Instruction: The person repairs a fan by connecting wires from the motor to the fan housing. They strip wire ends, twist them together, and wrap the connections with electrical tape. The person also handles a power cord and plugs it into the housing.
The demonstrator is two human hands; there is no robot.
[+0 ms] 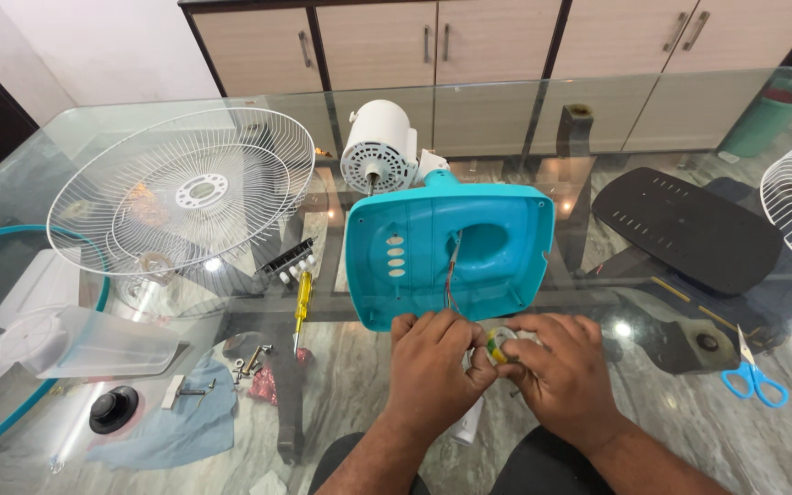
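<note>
Left hand: the left hand [433,362] is at the near edge of the glass table [598,128], its fingers curled inward, and the fingertips pinch the small roll of tape [497,346] from the left side.
Right hand: the right hand [561,367] meets it from the other side; thumb and fingers close on the same roll, so the two hands are pressed together around it.
Roll of tape: small, round, with yellow and green on it (most of it is hidden by the fingers), just in front of the lower edge of the teal fan base.
Teal fan base: the teal fan base [446,247] lies with its hollow inside facing up, thin wires [452,270] run down from its middle toward the hands.
Motor: the white motor [378,147] is at the far end of the base, touching it, with the shaft pointing to the camera.
Left of the base: a yellow screwdriver [302,307] lies along the table, and a black switch block with white buttons [291,261] is just above it.
Fan grille: a white wire grille [185,188] rests further left.
Near left: some screws [249,359], a black knob [113,409] and a blue cloth [185,426].
Right side: a black plate [689,229] is well apart from the hands, blue scissors [752,376] lie near the right edge.
</note>
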